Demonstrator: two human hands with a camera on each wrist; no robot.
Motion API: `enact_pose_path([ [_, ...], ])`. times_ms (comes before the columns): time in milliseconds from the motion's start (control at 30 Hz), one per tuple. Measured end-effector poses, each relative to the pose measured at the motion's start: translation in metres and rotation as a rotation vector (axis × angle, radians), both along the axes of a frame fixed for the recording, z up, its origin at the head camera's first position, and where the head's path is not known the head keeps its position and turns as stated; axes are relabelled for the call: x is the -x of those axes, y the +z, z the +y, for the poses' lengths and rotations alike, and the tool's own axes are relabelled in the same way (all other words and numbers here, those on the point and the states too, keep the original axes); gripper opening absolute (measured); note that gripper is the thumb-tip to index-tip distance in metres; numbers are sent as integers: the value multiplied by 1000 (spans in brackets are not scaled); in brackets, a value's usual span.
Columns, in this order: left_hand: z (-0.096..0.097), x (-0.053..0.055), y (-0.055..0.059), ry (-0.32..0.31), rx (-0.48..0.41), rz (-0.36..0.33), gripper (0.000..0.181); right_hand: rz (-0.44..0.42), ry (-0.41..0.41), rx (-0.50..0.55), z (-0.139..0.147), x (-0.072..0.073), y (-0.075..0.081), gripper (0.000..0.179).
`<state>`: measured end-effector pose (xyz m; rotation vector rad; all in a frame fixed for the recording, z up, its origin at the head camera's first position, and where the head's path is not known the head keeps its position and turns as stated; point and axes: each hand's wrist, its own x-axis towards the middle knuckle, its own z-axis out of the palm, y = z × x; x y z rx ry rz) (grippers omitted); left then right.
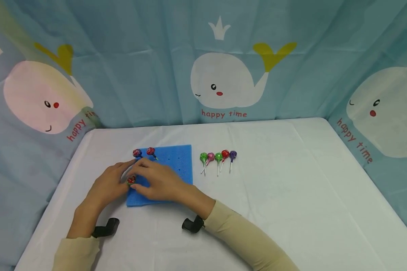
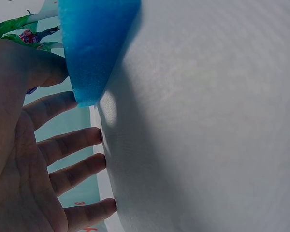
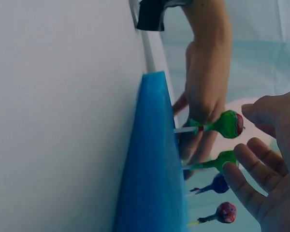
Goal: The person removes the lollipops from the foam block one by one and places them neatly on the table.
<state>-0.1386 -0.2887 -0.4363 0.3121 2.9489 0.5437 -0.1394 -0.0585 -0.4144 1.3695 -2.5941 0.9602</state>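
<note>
A blue foam board (image 1: 169, 162) lies on the white table with several lollipops standing in it by their sticks. My left hand (image 1: 108, 184) rests at the board's left edge, fingers fairly straight and spread, thumb and forefinger touching the foam (image 2: 99, 43). Just above the board, my right hand (image 1: 159, 180) is loosely bent around a green-wrapped lollipop (image 3: 228, 124); a gap seems to show between fingers and candy in the right wrist view. A second green lollipop (image 3: 224, 159) stands behind it. Farther back are a dark blue lollipop (image 1: 137, 153) and a red lollipop (image 1: 150, 151).
Right of the board, several loose lollipops lie in a row: green (image 1: 203, 157), pink (image 1: 210, 157), another green (image 1: 218, 156), red (image 1: 225, 154) and purple (image 1: 233, 154). Small holes dot the foam. A blue whale-print curtain (image 1: 149, 86) hangs around the table (image 1: 291, 195).
</note>
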Motion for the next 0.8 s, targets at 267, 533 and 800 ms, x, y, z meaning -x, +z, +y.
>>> enact_pose_path([
  [267, 0, 3, -1, -6, 3, -8, 72, 23, 12, -23, -5, 0, -5, 28],
  [533, 2, 5, 0, -14, -3, 8, 73, 55, -10, -38, -6, -1, -7, 30],
  [800, 0, 3, -3, -20, -3, 21, 73, 51, -24, -51, -8, -1, -12, 32],
])
